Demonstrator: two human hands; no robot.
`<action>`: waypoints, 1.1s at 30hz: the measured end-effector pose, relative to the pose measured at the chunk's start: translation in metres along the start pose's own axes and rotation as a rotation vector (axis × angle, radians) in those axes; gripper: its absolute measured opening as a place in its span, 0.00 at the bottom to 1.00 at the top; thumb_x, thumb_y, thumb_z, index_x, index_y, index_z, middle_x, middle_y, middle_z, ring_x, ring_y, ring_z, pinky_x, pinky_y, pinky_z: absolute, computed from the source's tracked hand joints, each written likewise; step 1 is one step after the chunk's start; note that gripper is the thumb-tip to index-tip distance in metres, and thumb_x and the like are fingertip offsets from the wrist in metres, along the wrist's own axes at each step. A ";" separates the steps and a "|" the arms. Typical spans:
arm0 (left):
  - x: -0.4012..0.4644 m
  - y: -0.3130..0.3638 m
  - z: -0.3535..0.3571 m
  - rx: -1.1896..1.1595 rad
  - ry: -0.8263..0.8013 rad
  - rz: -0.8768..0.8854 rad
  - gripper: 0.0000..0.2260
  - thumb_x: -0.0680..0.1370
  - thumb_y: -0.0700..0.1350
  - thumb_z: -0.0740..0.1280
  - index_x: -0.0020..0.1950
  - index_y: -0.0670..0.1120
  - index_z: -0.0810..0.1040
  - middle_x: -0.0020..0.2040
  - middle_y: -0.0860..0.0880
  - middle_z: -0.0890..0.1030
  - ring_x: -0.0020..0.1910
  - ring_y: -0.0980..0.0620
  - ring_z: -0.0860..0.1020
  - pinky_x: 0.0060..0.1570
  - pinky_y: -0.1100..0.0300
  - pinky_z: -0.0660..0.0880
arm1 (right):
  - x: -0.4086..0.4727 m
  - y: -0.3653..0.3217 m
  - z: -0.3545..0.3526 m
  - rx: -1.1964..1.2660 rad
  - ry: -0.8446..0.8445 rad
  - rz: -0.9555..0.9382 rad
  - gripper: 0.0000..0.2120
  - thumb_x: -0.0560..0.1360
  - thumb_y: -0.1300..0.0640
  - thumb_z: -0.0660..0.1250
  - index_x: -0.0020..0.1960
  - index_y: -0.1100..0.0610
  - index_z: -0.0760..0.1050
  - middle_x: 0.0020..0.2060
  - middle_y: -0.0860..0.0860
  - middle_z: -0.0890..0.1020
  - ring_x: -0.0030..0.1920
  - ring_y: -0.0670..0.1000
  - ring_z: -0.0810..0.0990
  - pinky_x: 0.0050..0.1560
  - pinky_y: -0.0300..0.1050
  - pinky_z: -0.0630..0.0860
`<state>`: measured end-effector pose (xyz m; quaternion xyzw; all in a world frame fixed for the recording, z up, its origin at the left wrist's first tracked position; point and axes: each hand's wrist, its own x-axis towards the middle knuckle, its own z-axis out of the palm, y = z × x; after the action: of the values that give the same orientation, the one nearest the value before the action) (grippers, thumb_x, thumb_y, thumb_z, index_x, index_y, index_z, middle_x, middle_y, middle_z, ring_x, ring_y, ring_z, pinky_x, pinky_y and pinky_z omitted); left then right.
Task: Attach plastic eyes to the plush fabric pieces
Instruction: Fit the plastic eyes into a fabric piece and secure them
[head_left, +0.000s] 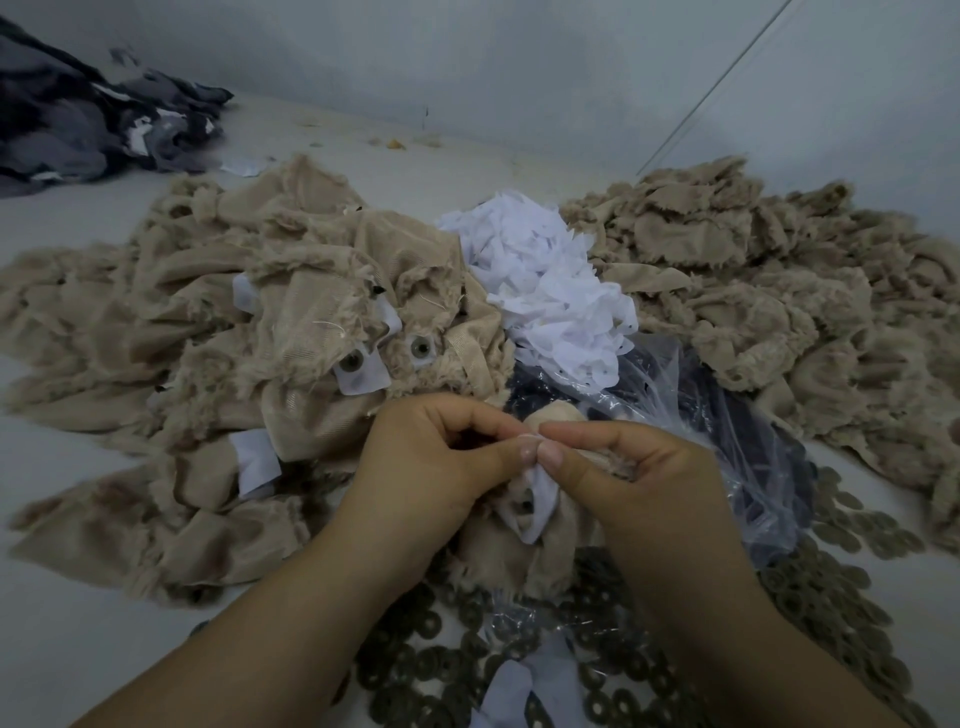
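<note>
Head view: the left hand (436, 457) and right hand (623, 467) meet thumb to thumb, both pinching a plush piece (524, 540) with a white patch (540, 499) over the washers (831, 587). Finished pieces (249, 322) crowd the left, an unfinished pile (769, 291) the right; bare counter (67, 649) lies near left.
</note>
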<state>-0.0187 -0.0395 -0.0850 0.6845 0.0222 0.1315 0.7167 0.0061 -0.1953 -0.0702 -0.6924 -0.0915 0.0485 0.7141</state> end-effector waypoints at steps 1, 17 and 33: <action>0.001 0.000 -0.001 -0.031 -0.015 -0.023 0.01 0.69 0.39 0.76 0.39 0.44 0.86 0.39 0.42 0.85 0.41 0.45 0.84 0.44 0.54 0.82 | 0.000 0.000 0.000 0.014 -0.007 0.011 0.06 0.64 0.59 0.77 0.41 0.53 0.87 0.37 0.50 0.88 0.39 0.48 0.87 0.35 0.35 0.80; -0.001 -0.006 0.008 0.578 0.122 0.356 0.08 0.72 0.38 0.75 0.35 0.47 0.80 0.33 0.54 0.79 0.35 0.57 0.77 0.32 0.66 0.72 | -0.001 0.004 -0.001 -0.161 0.045 -0.161 0.12 0.70 0.67 0.76 0.39 0.50 0.86 0.37 0.46 0.87 0.39 0.45 0.86 0.38 0.34 0.80; -0.003 0.041 -0.045 1.211 -0.502 0.002 0.05 0.70 0.47 0.78 0.38 0.53 0.83 0.30 0.61 0.77 0.36 0.68 0.76 0.30 0.75 0.70 | -0.001 0.007 0.001 -0.155 0.053 -0.099 0.11 0.71 0.65 0.76 0.40 0.49 0.87 0.37 0.39 0.86 0.43 0.42 0.85 0.41 0.35 0.82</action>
<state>-0.0380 0.0049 -0.0478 0.9769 -0.0762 -0.0672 0.1878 0.0053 -0.1943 -0.0768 -0.7412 -0.1102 -0.0127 0.6621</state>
